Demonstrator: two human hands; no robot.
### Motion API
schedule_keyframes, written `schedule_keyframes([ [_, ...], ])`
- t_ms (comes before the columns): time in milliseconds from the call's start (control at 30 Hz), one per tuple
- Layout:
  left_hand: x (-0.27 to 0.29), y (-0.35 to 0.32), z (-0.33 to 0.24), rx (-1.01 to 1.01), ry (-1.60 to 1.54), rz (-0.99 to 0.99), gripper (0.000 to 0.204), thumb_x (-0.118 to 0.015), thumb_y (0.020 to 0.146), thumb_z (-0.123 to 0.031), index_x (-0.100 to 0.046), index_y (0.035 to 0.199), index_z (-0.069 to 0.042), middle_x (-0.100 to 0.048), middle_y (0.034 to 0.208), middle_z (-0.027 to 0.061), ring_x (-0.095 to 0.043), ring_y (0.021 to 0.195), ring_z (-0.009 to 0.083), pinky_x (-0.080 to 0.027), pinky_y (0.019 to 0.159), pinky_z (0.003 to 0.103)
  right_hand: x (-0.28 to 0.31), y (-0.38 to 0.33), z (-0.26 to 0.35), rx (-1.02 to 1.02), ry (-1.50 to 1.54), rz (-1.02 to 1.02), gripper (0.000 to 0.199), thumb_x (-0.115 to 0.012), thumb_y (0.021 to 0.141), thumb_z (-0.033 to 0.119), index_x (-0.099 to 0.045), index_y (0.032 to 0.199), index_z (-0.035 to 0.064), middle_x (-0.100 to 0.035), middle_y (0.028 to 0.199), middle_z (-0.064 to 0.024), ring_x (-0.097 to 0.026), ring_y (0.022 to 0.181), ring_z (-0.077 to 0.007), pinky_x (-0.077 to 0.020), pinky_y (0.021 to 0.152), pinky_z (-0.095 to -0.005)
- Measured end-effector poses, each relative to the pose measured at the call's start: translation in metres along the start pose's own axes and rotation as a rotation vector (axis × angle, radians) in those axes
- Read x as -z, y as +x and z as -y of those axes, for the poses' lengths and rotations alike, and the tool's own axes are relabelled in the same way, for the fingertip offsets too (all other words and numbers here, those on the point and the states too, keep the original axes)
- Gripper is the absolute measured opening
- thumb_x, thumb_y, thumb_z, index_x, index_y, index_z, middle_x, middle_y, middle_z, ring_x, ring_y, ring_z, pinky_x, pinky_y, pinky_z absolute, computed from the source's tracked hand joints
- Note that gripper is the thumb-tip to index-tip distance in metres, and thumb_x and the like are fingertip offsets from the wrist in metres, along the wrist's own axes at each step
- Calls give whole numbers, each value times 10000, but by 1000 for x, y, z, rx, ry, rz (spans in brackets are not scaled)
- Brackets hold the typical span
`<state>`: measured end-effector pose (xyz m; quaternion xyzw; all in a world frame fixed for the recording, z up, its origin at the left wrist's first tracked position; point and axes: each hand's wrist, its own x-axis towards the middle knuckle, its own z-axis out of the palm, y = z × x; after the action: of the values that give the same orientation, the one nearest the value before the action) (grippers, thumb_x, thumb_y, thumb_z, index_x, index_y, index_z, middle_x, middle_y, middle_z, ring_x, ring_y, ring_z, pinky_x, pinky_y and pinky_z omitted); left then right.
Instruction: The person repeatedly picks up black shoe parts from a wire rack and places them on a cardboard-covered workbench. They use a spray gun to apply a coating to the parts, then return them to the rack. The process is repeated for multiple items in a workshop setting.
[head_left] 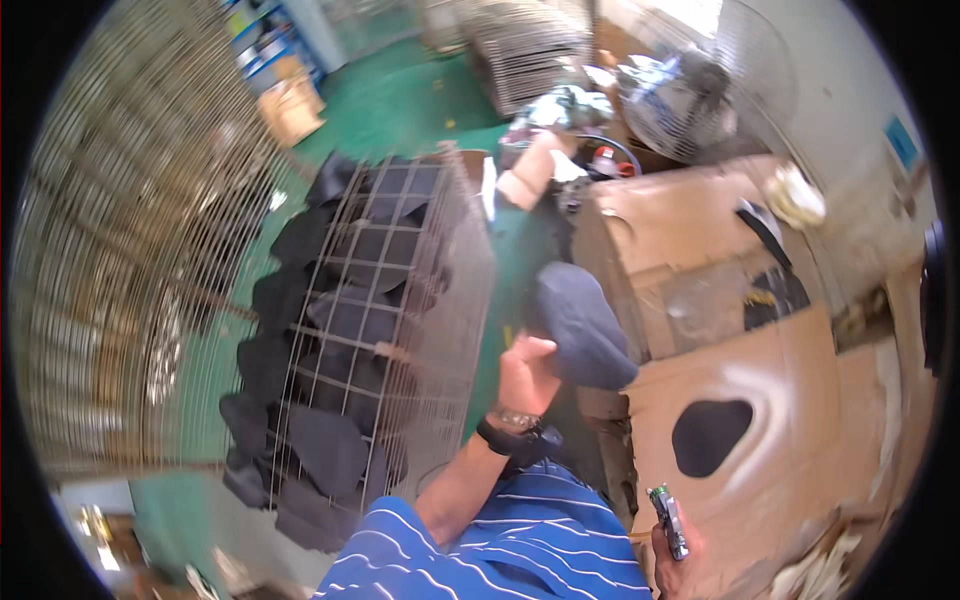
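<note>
Raised in front of me, my left hand (532, 372) grips a dark grey rounded flat piece (588, 325) by its near left edge, thumb on top. My right hand (672, 565), low at the right, is closed round a small silver metal tool with a green tip (669, 522); its exact kind is not clear. On the brown cardboard-covered worktop (800, 400) lies a black rounded piece (711, 437) of similar shape, with a pale shiny band on the cardboard around it. To my left, a wire rack (425, 300) holds many overlapping dark pieces (335, 445).
Tall wire racks (120, 250) line the left side. A floor fan (690, 105) stands at the back right, near a stack of wire trays (530, 50). A cardboard box (292, 108) sits on the green floor (400, 95). Dark scraps (775, 298) lie on the worktop's far part.
</note>
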<state>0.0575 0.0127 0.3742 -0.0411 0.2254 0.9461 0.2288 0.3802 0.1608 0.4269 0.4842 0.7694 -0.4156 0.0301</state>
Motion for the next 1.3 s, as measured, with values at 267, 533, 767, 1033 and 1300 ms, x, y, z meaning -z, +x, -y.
schedule_keyframes([
  [267, 113, -13, -168, -825, -51, -365, 427, -573, 801, -43, -615, 1225, -9, -664, 1211, 111, -646, 1119, 302, -518, 988, 487, -11, 65, 64, 392, -178, 295, 401, -713, 945, 232, -686, 1297, 43, -714, 955, -124, -633, 865, -187, -517, 790, -364],
  [533, 245, -80, -196, -1069, 144, -1336, 735, -631, 768, 1, -411, 1468, -30, -526, 1227, 153, -599, 984, 257, -535, 860, 412, -34, 72, 50, 532, -33, 370, 409, -695, 953, 142, -657, 1352, 60, -711, 998, -100, -634, 917, -179, -514, 836, -345],
  [767, 278, -113, -188, -1072, 1464, -1705, 602, -717, 779, 15, -580, 1348, -127, -495, 1382, 150, -522, 1212, 310, -481, 932, 454, -24, 45, 96, 447, -151, 424, 416, -669, 953, 150, -642, 1361, 71, -707, 1001, -165, -645, 894, -230, -521, 826, -382],
  [1033, 275, -121, -199, -237, 1711, -1857, 349, -533, 1016, -311, -633, 1328, -188, -576, 1439, 73, -448, 1401, 304, -275, 1099, 730, -18, 23, 81, 442, -49, 359, 398, -638, 956, 152, -651, 1342, 56, -722, 1090, -205, -676, 966, -270, -526, 865, -391],
  [1300, 206, -60, -142, -622, 2254, -1228, 457, -672, 944, -283, -602, 1351, -89, -576, 1415, 172, -500, 1335, 406, -375, 1075, 655, 4, 24, -2, 409, 47, 120, 462, -727, 815, 5, -665, 1272, -20, -702, 918, -192, -708, 791, -311, -542, 736, -363],
])
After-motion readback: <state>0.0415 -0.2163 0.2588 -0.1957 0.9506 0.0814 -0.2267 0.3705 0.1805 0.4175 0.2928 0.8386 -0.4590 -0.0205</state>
